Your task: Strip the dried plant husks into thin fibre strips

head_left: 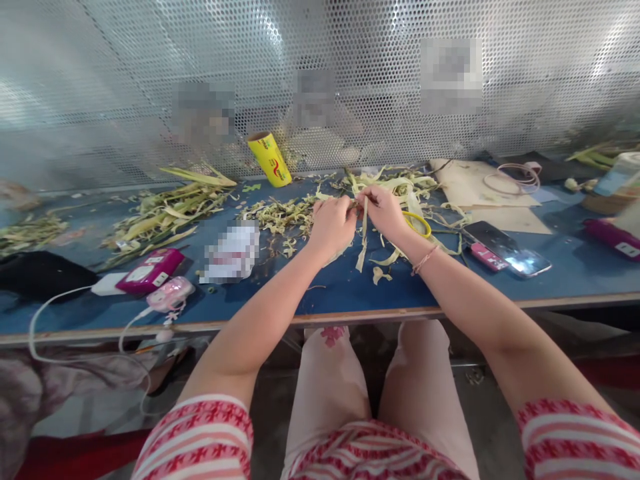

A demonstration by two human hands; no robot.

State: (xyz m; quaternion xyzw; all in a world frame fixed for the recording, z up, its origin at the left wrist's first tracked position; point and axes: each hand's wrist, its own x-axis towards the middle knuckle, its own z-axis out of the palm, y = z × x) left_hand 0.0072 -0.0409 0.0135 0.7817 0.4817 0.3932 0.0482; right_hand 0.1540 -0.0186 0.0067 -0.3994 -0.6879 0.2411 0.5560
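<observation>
My left hand (333,228) and my right hand (384,213) meet over the blue table, fingers pinched close together. Between them hangs a pale, dry leaf strip (363,241), which looks like husk. The fingers of my right hand are closed on it. My left hand's fingertips are closed too, but what they hold is too small to make out. A loose heap of curled leaf scraps (280,217) lies just left of my hands. More pale strips (400,185) are piled behind and to the right. A small curled scrap (381,275) rests nearer the table edge.
A yellow cardboard tube (270,159) stands tilted near the perforated metal panel (370,40). A yellow ring (417,224) lies by my right wrist. Phones (507,250) and cardboard (465,183) are on the right. Longer leaves (165,213), a purple device (151,270) and cables are left.
</observation>
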